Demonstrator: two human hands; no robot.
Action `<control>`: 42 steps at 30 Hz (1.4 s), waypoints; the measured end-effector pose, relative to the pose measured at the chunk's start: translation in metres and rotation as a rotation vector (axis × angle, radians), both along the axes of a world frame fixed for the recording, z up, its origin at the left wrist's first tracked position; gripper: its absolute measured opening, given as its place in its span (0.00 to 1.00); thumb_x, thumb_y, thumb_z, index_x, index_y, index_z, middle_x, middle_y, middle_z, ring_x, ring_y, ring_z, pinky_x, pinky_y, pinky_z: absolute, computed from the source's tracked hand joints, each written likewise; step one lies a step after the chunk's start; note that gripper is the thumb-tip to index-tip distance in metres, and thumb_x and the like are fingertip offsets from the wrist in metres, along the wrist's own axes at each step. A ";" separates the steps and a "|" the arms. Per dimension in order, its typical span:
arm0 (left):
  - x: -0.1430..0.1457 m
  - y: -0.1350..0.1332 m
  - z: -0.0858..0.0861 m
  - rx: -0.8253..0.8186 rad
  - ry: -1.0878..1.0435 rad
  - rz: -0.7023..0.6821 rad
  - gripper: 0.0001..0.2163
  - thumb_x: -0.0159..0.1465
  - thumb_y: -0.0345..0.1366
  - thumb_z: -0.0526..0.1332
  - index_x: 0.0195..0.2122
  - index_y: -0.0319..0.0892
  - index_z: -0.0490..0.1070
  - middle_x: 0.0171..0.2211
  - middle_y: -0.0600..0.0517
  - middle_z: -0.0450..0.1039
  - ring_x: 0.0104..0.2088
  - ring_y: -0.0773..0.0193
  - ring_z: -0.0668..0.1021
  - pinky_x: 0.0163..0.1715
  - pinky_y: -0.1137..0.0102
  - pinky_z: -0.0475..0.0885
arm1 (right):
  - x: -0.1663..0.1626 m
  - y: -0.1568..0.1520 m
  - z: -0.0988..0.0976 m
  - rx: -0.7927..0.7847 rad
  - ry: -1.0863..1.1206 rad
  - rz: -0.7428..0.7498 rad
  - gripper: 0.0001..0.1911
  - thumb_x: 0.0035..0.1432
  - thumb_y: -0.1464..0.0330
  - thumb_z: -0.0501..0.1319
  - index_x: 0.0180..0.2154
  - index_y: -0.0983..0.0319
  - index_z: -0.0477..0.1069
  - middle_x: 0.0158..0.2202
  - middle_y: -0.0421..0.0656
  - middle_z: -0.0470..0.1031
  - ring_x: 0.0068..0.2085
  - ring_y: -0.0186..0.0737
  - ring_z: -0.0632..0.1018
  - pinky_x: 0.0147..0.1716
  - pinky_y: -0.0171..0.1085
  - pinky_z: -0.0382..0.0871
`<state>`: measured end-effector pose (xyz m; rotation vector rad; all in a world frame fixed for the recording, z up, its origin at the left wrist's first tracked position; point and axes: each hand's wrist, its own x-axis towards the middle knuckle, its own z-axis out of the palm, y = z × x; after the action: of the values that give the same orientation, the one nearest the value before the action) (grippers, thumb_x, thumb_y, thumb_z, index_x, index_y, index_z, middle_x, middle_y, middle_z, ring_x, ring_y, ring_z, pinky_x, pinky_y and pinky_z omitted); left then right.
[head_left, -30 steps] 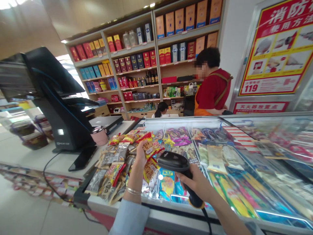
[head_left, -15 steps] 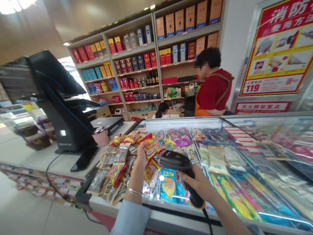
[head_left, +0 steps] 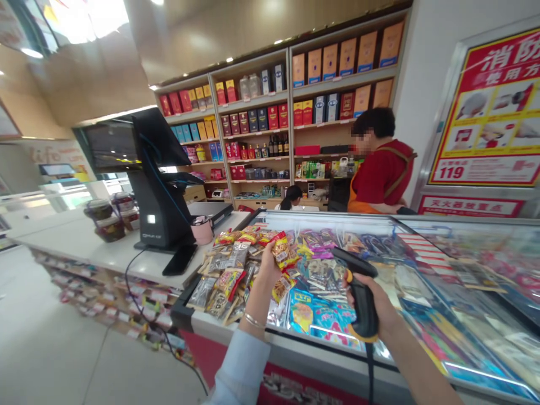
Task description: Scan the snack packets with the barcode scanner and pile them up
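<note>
My left hand (head_left: 269, 264) is closed on a red and yellow snack packet (head_left: 285, 252), held up over the glass-topped freezer. A second red and yellow packet (head_left: 282, 288) is just below it; whether my fingers also hold that one is hidden. My right hand (head_left: 377, 301) grips the handle of a black barcode scanner (head_left: 363, 306), whose head points left and whose cable hangs down. To the left of my left hand, a pile of snack packets (head_left: 223, 275), some silvery and brown, some red and yellow, lies on the freezer's corner.
Frozen treats lie under the freezer glass (head_left: 324, 315). A checkout terminal (head_left: 156, 185), black phone (head_left: 180, 260), pink cup (head_left: 202, 230) and lidded tubs (head_left: 107, 222) stand on the left counter. A person in a red top (head_left: 382, 174) stands behind the freezer; another person's head (head_left: 292, 196) shows lower.
The scanner has moved right, away from the packets, and its head has turned. My left hand still holds the packet. The view has swung left, so the surroundings appear further right.
</note>
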<state>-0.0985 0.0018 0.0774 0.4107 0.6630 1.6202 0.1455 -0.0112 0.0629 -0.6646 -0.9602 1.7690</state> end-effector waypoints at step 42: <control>-0.205 -0.060 -0.051 -0.420 1.445 0.915 0.27 0.68 0.48 0.39 0.52 0.40 0.71 0.51 0.38 0.70 0.51 0.50 0.72 0.51 0.59 0.63 | -0.187 -0.018 -0.045 0.046 0.079 0.223 0.14 0.45 0.59 0.65 0.29 0.62 0.69 0.22 0.39 0.71 0.16 0.30 0.67 0.13 0.30 0.61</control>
<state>-0.3031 -0.0581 0.0266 1.0614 2.5048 1.7107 -0.0411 -0.0287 0.0175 -0.4690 -1.0496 1.9468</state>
